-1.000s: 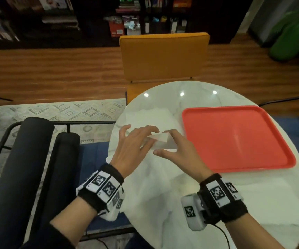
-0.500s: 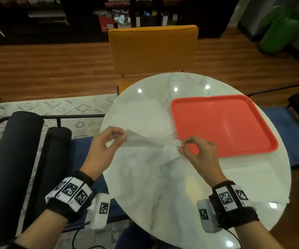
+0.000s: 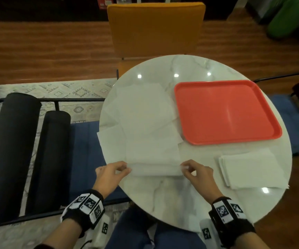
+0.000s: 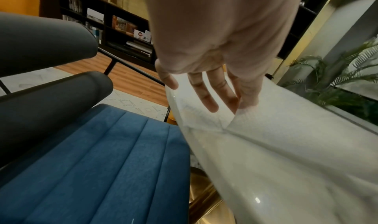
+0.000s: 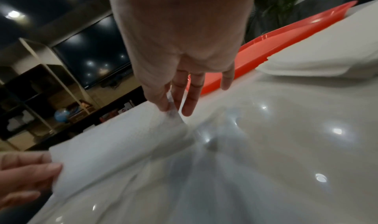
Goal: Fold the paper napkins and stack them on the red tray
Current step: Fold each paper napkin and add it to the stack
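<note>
pinched at its 2 near corners, the napkin [image 3: 154, 155] lies spread on the table [image 3: 172, 200], left hand [image 3: 109, 174] at the left edge, right hand [image 3: 195, 172] opposite. bare marble lies nearer; red tray [image 3: 225, 112] sits right. half a second ago it hung lifted.

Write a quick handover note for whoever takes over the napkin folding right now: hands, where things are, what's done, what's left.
Left hand pinches the left corner and right hand the right corner of one napkin, its near edge lifted above the table.
Red tray: nothing on it.
Loose napkins lie spread left of the tray; a napkin pile sits at the table's right edge.
Done: nothing stacked on the tray.
Left: fold the held napkin, fold the others, stack all on the tray.
</note>
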